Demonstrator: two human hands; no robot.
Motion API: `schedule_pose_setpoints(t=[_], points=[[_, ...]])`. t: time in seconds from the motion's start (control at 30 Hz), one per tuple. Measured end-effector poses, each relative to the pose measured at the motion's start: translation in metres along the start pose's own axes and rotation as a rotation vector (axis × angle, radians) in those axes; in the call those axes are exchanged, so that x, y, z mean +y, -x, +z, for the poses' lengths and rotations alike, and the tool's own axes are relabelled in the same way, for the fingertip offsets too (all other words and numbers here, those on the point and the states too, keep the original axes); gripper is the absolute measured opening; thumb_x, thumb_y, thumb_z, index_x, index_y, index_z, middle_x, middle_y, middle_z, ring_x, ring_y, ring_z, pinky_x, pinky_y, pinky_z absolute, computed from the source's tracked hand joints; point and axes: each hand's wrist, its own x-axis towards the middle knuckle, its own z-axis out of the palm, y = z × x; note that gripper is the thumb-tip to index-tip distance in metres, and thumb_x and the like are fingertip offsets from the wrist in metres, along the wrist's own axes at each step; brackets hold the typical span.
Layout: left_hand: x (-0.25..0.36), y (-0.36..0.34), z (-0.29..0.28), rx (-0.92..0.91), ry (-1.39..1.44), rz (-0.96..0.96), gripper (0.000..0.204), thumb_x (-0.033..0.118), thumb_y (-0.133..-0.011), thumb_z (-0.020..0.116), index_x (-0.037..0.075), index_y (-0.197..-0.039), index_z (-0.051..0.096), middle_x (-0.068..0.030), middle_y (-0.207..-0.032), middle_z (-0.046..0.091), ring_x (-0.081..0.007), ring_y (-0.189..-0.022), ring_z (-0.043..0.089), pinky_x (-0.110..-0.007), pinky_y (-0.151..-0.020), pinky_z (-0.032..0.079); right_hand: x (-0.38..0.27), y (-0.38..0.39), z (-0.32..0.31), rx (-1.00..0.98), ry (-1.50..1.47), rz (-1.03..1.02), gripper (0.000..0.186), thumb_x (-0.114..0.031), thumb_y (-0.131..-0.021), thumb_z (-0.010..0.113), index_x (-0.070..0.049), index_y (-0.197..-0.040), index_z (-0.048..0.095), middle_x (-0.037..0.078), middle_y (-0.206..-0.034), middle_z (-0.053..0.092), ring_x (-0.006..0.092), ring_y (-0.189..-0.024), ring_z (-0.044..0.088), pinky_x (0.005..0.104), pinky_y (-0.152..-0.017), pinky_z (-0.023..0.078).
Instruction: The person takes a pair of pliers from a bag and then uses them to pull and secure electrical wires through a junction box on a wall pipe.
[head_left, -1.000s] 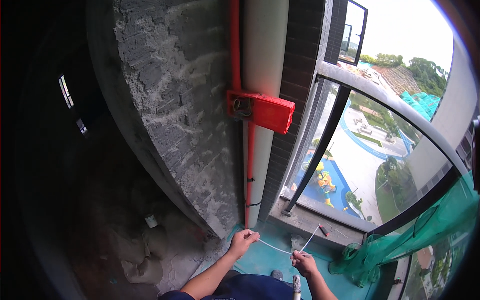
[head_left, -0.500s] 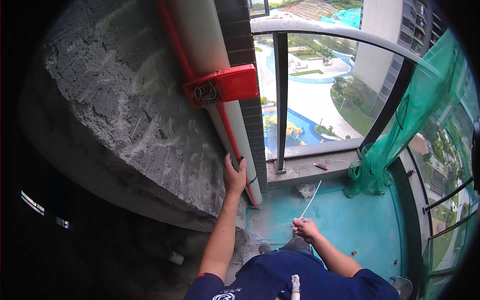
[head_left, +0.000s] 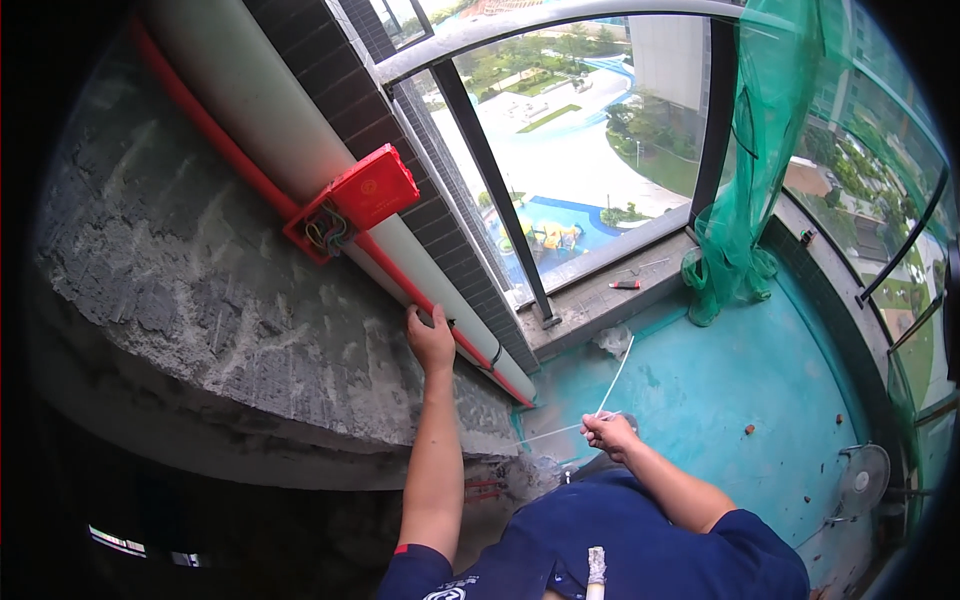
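Note:
My left hand (head_left: 432, 340) is closed round a thin red conduit pipe (head_left: 385, 268), its thumb beside a dark tie on the pipe. The conduit runs down along a thick grey pipe (head_left: 300, 140). Above that hand, a red junction box (head_left: 375, 187) hangs with its lid swung aside and a bundle of wires (head_left: 325, 230) showing. My right hand (head_left: 610, 436), low over the floor, pinches thin white strips that look like cable ties. One white strip (head_left: 618, 372) points up and away; another (head_left: 550, 435) reaches left toward the wall's foot.
Rough broken concrete (head_left: 230, 330) borders the left side. Ahead, a railing (head_left: 580, 15) with glass stands above a ledge holding a red-handled tool (head_left: 625, 285). Green netting (head_left: 735, 230) hangs at the right. A round fan-like object (head_left: 862, 480) and small rubble lie on the green floor (head_left: 700, 380).
The view has turned, so the pipes and box appear further left and more slanted. My left hand stays on the conduit. A second white strip now shows stretching left from my right hand.

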Motion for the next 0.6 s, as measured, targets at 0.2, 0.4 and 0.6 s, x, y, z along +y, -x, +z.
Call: schedule_pose_setpoints(t=[0.2, 0.4, 0.6], points=[[0.014, 0.004, -0.001, 0.07, -0.011, 0.048, 0.044, 0.023, -0.083, 0.068, -0.004, -0.115, 0.053, -0.0254, -0.112, 0.059, -0.0417, -0.106, 0.055, -0.043, -0.093, 0.044, -0.001, 0.002, -0.01, 0.015, 0.004, 0.029, 0.014, -0.019, -0.092, 0.062, -0.006, -0.09, 0.057, 0.004, -0.076, 0.063, 0.0084, -0.057, 0.056, 0.0213, -0.05, 0.047], [0.023, -0.011, -0.006, 0.094, -0.081, 0.005, 0.037, 0.025, -0.085, 0.066, -0.003, -0.108, 0.055, -0.0248, -0.11, 0.058, -0.0412, -0.104, 0.054, -0.043, -0.09, 0.044, -0.007, -0.002, -0.008, 0.012, 0.003, 0.032, 0.014, -0.019, -0.091, 0.064, -0.007, -0.089, 0.057, 0.004, -0.075, 0.063, 0.0091, -0.056, 0.055, 0.022, -0.049, 0.046], [0.012, -0.013, -0.004, 0.142, -0.041, 0.001, 0.034, 0.024, -0.088, 0.063, -0.002, -0.108, 0.055, -0.0241, -0.107, 0.06, -0.0406, -0.101, 0.056, -0.042, -0.089, 0.046, -0.015, -0.002, -0.014, 0.045, -0.013, 0.018, 0.015, -0.02, -0.09, 0.065, -0.008, -0.087, 0.057, 0.004, -0.075, 0.062, 0.0093, -0.056, 0.054, 0.0224, -0.049, 0.046]])
